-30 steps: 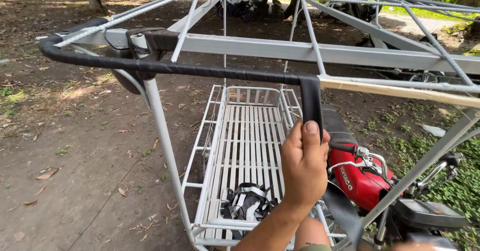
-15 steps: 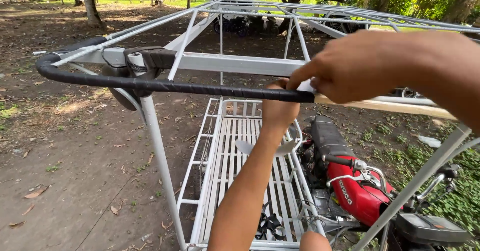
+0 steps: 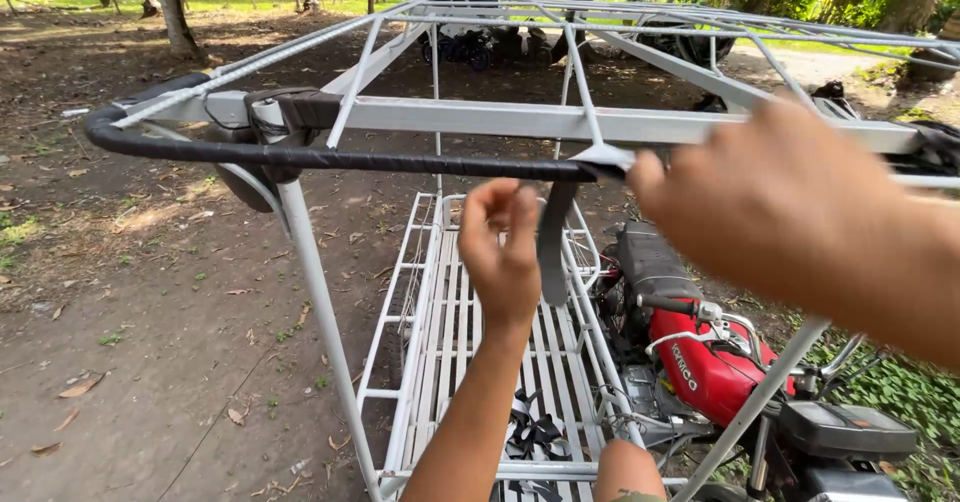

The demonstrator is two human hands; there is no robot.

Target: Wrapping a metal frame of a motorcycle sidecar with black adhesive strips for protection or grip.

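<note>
Head view, dirt yard [image 3: 150, 312], white metal frame [image 3: 520, 120]

My left hand [image 3: 503, 252] is raised just under the wrapped bar [image 3: 330, 158], with the loose end of the rubber strip [image 3: 553, 242] hanging down from the bar right beside my fingers, on their right. My right hand [image 3: 790, 202] is up at the right, close to the camera, its fingertips at the point where the strip leaves the bar. The bar runs across the near edge of the roof frame [image 3: 600, 122], which stretches away behind it. Below my left hand lies the slatted sidecar floor [image 3: 470, 352], with a bundle of strips [image 3: 530, 432] on its near end. The motorcycle [image 3: 720, 362] stands to the right of the floor, under my right forearm. Trees [image 3: 170, 2] stand far behind.
</note>
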